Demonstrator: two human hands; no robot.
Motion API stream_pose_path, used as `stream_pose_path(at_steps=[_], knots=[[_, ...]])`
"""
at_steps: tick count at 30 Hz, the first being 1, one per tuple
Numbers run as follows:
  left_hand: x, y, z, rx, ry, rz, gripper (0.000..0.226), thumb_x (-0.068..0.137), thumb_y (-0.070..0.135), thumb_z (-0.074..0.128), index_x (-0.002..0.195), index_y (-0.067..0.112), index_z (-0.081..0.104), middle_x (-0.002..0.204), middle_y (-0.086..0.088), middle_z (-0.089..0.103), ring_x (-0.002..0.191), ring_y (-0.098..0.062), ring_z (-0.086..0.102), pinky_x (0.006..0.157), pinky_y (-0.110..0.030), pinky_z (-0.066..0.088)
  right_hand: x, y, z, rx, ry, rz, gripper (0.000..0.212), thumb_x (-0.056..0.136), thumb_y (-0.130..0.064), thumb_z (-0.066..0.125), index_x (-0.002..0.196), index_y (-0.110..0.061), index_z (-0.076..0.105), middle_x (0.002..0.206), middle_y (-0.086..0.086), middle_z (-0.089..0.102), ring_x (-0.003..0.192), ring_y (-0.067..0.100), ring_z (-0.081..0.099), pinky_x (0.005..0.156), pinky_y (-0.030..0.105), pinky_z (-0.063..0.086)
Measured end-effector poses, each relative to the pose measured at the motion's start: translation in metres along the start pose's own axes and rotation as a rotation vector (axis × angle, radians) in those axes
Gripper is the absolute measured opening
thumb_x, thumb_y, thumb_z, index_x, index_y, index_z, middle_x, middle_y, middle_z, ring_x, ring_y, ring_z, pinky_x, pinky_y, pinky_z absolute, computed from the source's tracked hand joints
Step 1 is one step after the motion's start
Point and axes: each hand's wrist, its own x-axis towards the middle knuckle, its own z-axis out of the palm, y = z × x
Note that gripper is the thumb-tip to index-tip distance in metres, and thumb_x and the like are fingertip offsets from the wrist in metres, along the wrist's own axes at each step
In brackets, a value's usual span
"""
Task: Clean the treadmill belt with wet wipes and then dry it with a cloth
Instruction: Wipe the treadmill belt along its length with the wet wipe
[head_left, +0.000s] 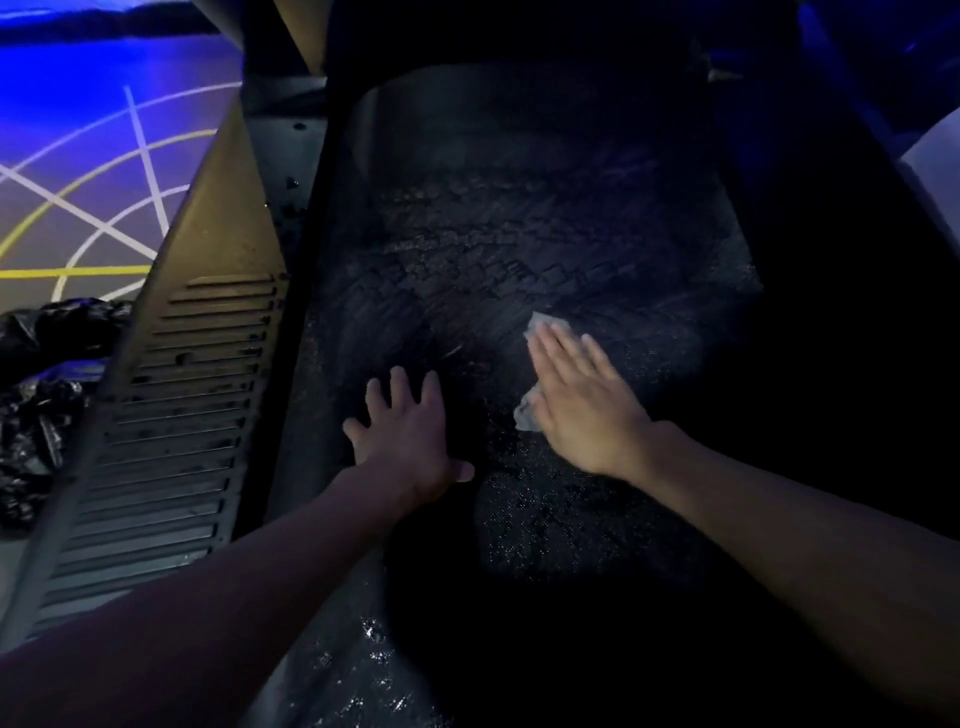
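The dark treadmill belt (519, 234) fills the middle of the view, with wet streaks and smeared marks across it. My right hand (582, 400) lies flat with straight fingers on a pale wet wipe (540, 325), pressing it onto the belt; the wipe shows past the fingertips and beside the thumb. My left hand (405, 426) rests open on the belt to the left of it, fingers spread, holding nothing.
A ribbed grey side rail (176, 415) runs along the belt's left edge. A black plastic bag (36, 395) lies on the floor beyond it, on a floor with yellow and white lines (78, 218). The right side is in deep shadow.
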Motion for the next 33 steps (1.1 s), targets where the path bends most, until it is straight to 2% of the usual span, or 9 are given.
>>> stream_pose_path(at_steps=[4,9,13,17,22,26,28,30,33], knots=[[0.002,-0.017,-0.005,0.017,0.047,0.038,0.110,0.072,0.044,0.080,0.153,0.034,0.007,0.161,-0.001,0.002,0.146,-0.032,0.007,0.108,-0.058,0.026,-0.011,-0.025,0.005,-0.013,-0.037,-0.309,0.064,0.104,-0.044,0.006,0.155,-0.009,-0.011,0.162,0.006,-0.021,0.148,0.018,-0.025,0.122,0.040,-0.014],[-0.006,-0.037,0.005,-0.031,0.122,0.002,0.104,0.080,0.044,0.073,0.155,0.019,0.006,0.162,-0.008,-0.005,0.148,-0.030,0.002,0.116,-0.048,0.019,0.012,-0.022,0.000,0.019,-0.008,0.003,0.066,0.098,-0.041,-0.005,0.154,-0.007,-0.017,0.162,0.010,-0.023,0.148,0.022,-0.026,0.122,0.042,-0.012],[-0.010,-0.040,0.007,-0.001,0.158,-0.037,0.105,0.080,0.056,0.069,0.155,0.020,0.004,0.161,-0.014,-0.002,0.148,-0.033,0.002,0.117,-0.048,0.017,0.006,-0.033,0.004,-0.012,-0.044,-0.288,0.064,0.100,-0.045,-0.002,0.152,-0.011,-0.016,0.161,0.005,-0.024,0.148,0.019,-0.027,0.123,0.041,-0.011],[-0.010,-0.049,0.008,0.018,0.095,0.028,0.111,0.079,0.062,0.064,0.154,0.014,0.000,0.162,-0.013,-0.009,0.150,-0.029,-0.004,0.118,-0.045,0.017,0.026,-0.022,-0.003,0.024,-0.028,-0.019,0.077,0.085,-0.045,-0.019,0.152,-0.009,-0.020,0.162,0.009,-0.024,0.148,0.021,-0.027,0.122,0.043,-0.011],[-0.010,-0.074,0.000,-0.027,-0.050,0.145,0.125,0.074,0.040,0.080,0.155,0.013,-0.011,0.160,-0.009,-0.024,0.149,-0.022,-0.014,0.119,-0.031,0.010,0.018,-0.038,0.005,-0.026,-0.051,-0.364,0.070,0.097,-0.048,-0.002,0.156,-0.010,-0.006,0.163,0.005,-0.015,0.150,0.019,-0.020,0.123,0.042,-0.009],[-0.023,-0.080,0.010,-0.102,0.093,0.092,0.119,0.072,0.036,0.083,0.156,0.013,0.001,0.161,-0.012,-0.014,0.150,-0.025,-0.008,0.121,-0.032,0.010,0.039,-0.036,-0.005,-0.001,-0.033,-0.066,0.069,0.095,-0.044,-0.010,0.154,-0.008,-0.017,0.162,0.008,-0.023,0.148,0.021,-0.026,0.122,0.043,-0.012],[-0.027,-0.079,0.013,-0.099,0.167,0.041,0.117,0.067,0.042,0.084,0.155,0.013,0.012,0.158,-0.016,0.001,0.146,-0.030,0.004,0.118,-0.036,0.020,0.037,-0.051,0.000,-0.005,-0.038,-0.209,0.068,0.098,-0.043,-0.004,0.154,-0.007,-0.013,0.162,0.010,-0.021,0.149,0.024,-0.024,0.122,0.044,-0.011],[-0.029,-0.078,0.011,-0.131,0.164,0.038,0.116,0.067,0.041,0.084,0.153,0.008,0.014,0.157,-0.014,0.007,0.144,-0.029,0.009,0.116,-0.031,0.017,0.034,-0.054,0.001,-0.057,-0.046,-0.378,0.073,0.095,-0.046,-0.005,0.157,-0.007,-0.004,0.164,0.008,-0.012,0.151,0.021,-0.017,0.123,0.043,-0.007],[-0.032,-0.079,0.009,-0.147,0.021,0.075,0.122,0.074,0.040,0.080,0.153,0.000,-0.004,0.159,-0.021,-0.016,0.149,-0.032,-0.011,0.118,-0.029,0.004,0.055,-0.043,-0.008,-0.017,-0.039,-0.201,0.077,0.091,-0.047,-0.011,0.157,-0.009,-0.007,0.165,0.007,-0.016,0.150,0.018,-0.020,0.123,0.042,-0.009]])
